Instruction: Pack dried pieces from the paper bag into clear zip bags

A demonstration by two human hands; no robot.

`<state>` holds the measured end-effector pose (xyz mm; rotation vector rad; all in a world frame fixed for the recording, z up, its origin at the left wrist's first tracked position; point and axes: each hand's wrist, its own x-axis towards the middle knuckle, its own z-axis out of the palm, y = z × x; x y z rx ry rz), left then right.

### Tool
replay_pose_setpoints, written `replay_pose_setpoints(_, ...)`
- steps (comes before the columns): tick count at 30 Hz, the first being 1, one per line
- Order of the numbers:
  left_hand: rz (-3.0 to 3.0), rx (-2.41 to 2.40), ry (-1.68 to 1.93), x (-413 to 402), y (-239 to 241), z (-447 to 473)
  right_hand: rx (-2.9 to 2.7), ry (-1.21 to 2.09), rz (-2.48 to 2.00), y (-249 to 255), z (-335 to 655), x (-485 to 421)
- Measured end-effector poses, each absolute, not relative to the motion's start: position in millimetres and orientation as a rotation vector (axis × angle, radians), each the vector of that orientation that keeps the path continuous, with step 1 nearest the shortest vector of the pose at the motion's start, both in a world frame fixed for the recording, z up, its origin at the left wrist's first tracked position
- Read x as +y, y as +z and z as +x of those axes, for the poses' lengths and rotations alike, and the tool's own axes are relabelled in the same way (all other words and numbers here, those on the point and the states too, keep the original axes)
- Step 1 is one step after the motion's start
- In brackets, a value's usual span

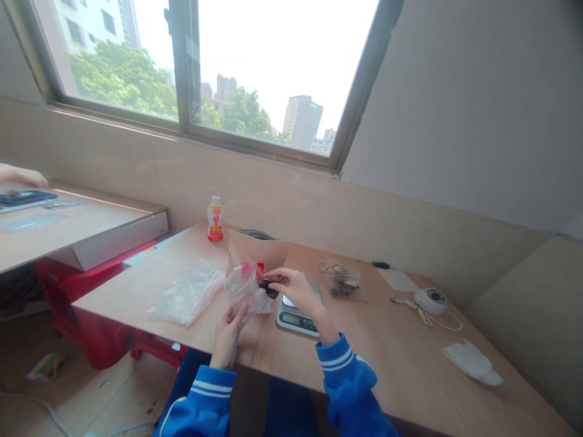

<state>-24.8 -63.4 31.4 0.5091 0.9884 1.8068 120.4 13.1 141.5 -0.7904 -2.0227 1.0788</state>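
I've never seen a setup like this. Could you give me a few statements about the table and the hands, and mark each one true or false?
1. The left hand holds a clear bag, and the right hand holds a dark item. True.
2. Both hands wear gloves. False: both are bare.
3. A white bottle stands upright on the table. True.
4. A scale lies to the right of the held bag. True.
5. The white bottle stands on the scale. False: the white bottle stands on the table, apart from the scale.
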Motion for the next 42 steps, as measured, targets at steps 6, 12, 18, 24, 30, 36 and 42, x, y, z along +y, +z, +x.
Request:
replay_pose_setpoints(6, 0.527, 1.021, 1.822, -63.7, 29.8, -33.0, -1.804, 0.852, -0.781, 178.9, 113.4, 18.5)
replay_pose_setpoints(12, 0.551, 1.012, 1.804, -65.2, 32.1, -33.4, -1.804, 0.423, -0.615, 204.7, 81.8, 48.7)
replay_pose_setpoints(18, 0.567, 0.974, 1.826, -64.2, 26.3, -38.3, -2.026, 0.521, -0.627, 191.5, 64.8, 62.5)
replay_pose_setpoints(24, 0.557, 0.979, 1.855, -63.3, 20.8, -44.5, -2.173, 0.499, -0.76, 195.0, 67.6, 51.0)
replay_pose_setpoints(30, 0.549, 0.991, 1.855, -64.7, 25.9, -43.9, -2.216, 0.425, -0.966, 199.1, 66.7, 41.6)
replay_pose_setpoints(36, 0.562, 0.985, 1.873, -65.0, 24.8, -46.7, -2.14, 0.275, -0.754, 195.8, 70.6, 38.8)
replay_pose_setpoints(42, 0.597, 0.963, 1.84, -64.8, 22.4, -45.9, -2.213, 0.154, -0.831, 192.4, 82.5, 29.6)
